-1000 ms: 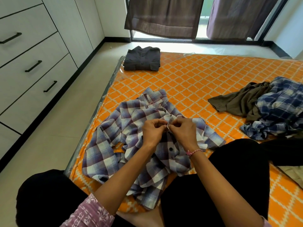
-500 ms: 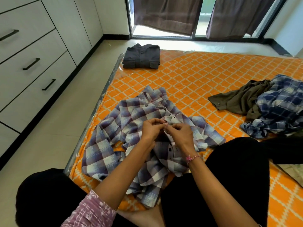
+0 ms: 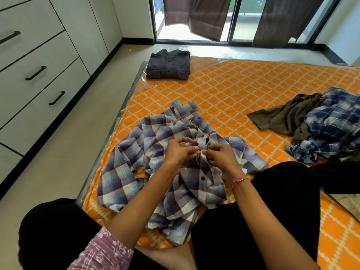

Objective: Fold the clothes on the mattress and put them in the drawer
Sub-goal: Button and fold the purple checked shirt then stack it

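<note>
the purple plaid shirt (image 3: 155, 162) is lying crumpled on the orange mattress (image 3: 233, 90) in front of the person. the left hand (image 3: 180, 152) and right hand (image 3: 222, 156) are both pinching its front placket, apparently fastening a button. it is probably worth keeping the two edges aligned and taut, then flattening the shirt before folding. the drawer (image 3: 35, 75) is standing closed at the left.
</note>
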`<state>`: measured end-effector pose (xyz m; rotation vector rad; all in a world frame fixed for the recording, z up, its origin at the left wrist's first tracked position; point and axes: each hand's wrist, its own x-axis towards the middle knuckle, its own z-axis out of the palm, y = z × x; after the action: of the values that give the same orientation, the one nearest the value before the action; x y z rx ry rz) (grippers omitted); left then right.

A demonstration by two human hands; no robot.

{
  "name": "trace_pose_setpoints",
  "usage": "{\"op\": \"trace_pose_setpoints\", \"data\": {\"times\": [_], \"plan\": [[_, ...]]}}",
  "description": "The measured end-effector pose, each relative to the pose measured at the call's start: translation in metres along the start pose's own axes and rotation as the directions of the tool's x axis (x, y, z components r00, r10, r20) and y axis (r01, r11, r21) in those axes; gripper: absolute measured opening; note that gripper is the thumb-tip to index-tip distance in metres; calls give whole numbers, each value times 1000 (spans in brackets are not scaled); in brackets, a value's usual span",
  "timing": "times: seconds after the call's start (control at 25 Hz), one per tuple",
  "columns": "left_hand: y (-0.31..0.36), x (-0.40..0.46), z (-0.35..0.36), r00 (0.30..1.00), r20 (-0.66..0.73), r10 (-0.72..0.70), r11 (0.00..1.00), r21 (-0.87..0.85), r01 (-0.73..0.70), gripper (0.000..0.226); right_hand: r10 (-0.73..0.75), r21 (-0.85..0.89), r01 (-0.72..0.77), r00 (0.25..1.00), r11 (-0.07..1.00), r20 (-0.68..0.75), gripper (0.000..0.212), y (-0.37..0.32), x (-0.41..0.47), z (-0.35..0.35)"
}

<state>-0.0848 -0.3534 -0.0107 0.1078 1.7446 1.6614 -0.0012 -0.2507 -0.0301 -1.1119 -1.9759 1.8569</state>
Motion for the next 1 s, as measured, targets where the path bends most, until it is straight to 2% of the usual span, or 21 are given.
{"op": "trace_pose_setpoints", "data": {"times": [0.08, 0.2, 0.28, 0.52, 0.72, 0.88, 1.0], "plan": [[1, -2, 0, 997, 23, 69, 996, 46, -70, 19, -29, 12, 29, 999, 1000, -20, 12, 0, 2, -1], [-1, -1, 3, 982, 26, 189, 966, 174, -191, 21, -215, -162, 197, 971, 967, -104, 20, 2, 3, 5], [-4, -1, 5, 968, -21, 248, 945, 226, -238, 20, -301, -230, 265, 943, 936, -138, 15, 5, 2, 9], [-16, -4, 10, 955, -119, 272, 955, 154, -253, 11, -353, -271, 297, 916, 916, -189, 8, 4, -5, 11], [-21, -9, 18, 923, -241, 299, 952, 144, -271, 20, -351, -301, 295, 925, 907, -148, 10, 0, -4, 12], [-24, -9, 19, 916, -262, 304, 952, 108, -285, 21, -314, -315, 263, 942, 912, -121, 11, -2, -4, 12], [-25, -7, 16, 896, -261, 358, 925, 231, -303, 15, -148, -142, 140, 988, 980, -50, 22, -7, -2, 7]]}}
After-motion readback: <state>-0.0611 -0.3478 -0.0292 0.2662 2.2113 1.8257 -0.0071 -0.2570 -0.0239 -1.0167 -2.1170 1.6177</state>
